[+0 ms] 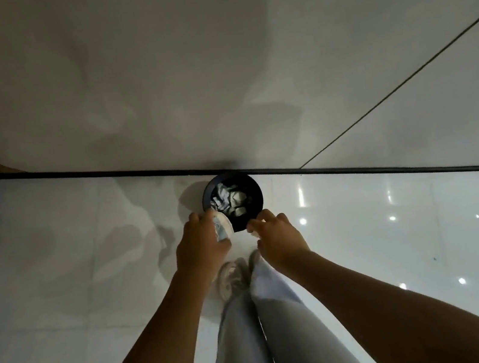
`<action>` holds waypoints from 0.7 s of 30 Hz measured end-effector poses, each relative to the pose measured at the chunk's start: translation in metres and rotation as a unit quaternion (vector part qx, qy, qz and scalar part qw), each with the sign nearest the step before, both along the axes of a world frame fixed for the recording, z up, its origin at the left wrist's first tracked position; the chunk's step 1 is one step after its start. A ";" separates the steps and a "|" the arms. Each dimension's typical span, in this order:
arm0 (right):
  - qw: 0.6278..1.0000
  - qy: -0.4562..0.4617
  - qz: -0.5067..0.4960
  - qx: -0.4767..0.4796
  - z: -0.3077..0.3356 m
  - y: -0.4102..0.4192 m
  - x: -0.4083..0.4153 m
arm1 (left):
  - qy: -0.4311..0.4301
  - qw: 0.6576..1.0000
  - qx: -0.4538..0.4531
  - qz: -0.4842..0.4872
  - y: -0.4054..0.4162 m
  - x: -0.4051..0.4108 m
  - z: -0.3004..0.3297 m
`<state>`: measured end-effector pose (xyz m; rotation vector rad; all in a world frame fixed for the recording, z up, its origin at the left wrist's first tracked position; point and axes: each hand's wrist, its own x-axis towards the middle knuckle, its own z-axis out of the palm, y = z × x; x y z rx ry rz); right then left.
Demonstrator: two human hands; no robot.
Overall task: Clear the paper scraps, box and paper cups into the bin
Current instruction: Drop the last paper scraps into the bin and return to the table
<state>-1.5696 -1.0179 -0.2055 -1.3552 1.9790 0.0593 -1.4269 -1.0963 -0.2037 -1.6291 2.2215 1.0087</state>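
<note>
Closest to us, our two forearms reach down over pale trouser legs (251,337), with a light shoe (229,278) on the glossy white floor (401,249) just beneath our wrists.

Our left hand (200,246) has its fingers curled round a paper cup (223,225). The cup sticks out past the fingertips and its rim overlaps the near-left edge of the bin's mouth. Our right hand (278,238) has its fingertips drawn together at the near-right edge of the bin. There seems to be a small pale scrap (253,232) pinched between them, but it is too small to be sure of.

Just beyond both sets of fingertips sits the bin (233,202), a round black one against the dark skirting strip (103,172) at the foot of the wall (211,59). Crumpled paper (230,200) is heaped inside, so we judge much of the clearing is done and this is a late drop.

Now the risks. The cup hangs over the rim rather than the centre, so letting go here could bounce it off the edge and onto the floor beside our fingers. The heap might also tip a light cup back out. A scrap released from this height could drift wide on the way down. Both hands want to come further in over the opening first.
</note>
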 end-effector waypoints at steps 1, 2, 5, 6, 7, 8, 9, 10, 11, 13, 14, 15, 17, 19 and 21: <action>1.000 0.001 0.005 0.006 -0.017 -0.005 -0.003 | 0.002 1.000 0.002 0.005 -0.006 -0.002 -0.015; 1.000 0.002 0.008 0.007 -0.038 -0.012 -0.005 | 0.002 1.000 0.004 0.009 -0.012 -0.003 -0.034; 1.000 0.000 0.006 0.004 -0.094 -0.037 -0.011 | 0.004 1.000 0.002 0.030 -0.020 -0.001 -0.086; 1.000 -0.004 0.007 0.003 -0.109 -0.046 -0.012 | 0.007 0.999 0.005 0.043 -0.021 0.001 -0.099; 1.000 -0.007 0.011 0.004 -0.128 -0.053 -0.014 | 0.010 0.998 0.014 0.061 -0.018 0.003 -0.116; 1.000 -0.011 0.013 -0.001 -0.144 -0.062 -0.015 | 0.014 0.996 0.020 0.081 -0.015 0.005 -0.128; 1.000 -0.014 0.011 -0.006 -0.160 -0.070 -0.016 | 0.018 0.995 0.026 0.095 -0.010 0.007 -0.140; 1.000 -0.017 0.001 -0.011 -0.174 -0.078 -0.017 | 0.020 0.994 0.029 0.099 -0.003 0.009 -0.150; 1.000 -0.021 -0.015 -0.016 -0.186 -0.084 -0.018 | 0.021 0.995 0.029 0.096 0.003 0.011 -0.157; 0.998 -0.039 -0.043 -0.005 -0.211 -0.093 -0.021 | 0.016 0.996 0.032 0.087 0.011 0.013 -0.172; 0.998 -0.050 -0.048 0.015 -0.221 -0.095 -0.022 | 0.012 0.996 0.038 0.084 0.014 0.012 -0.179; 0.996 -0.059 -0.051 0.039 -0.228 -0.093 -0.023 | 0.009 0.996 0.043 0.082 0.015 0.011 -0.183; 0.993 -0.073 -0.064 0.068 -0.235 -0.084 -0.025 | 0.009 0.996 0.046 0.076 0.015 0.007 -0.188; 0.992 -0.078 -0.069 0.071 -0.235 -0.071 -0.028 | 0.021 0.997 0.038 0.069 0.012 -0.002 -0.190; 0.992 -0.079 -0.073 0.068 -0.232 -0.055 -0.032 | 0.036 0.996 0.030 0.071 0.007 -0.016 -0.192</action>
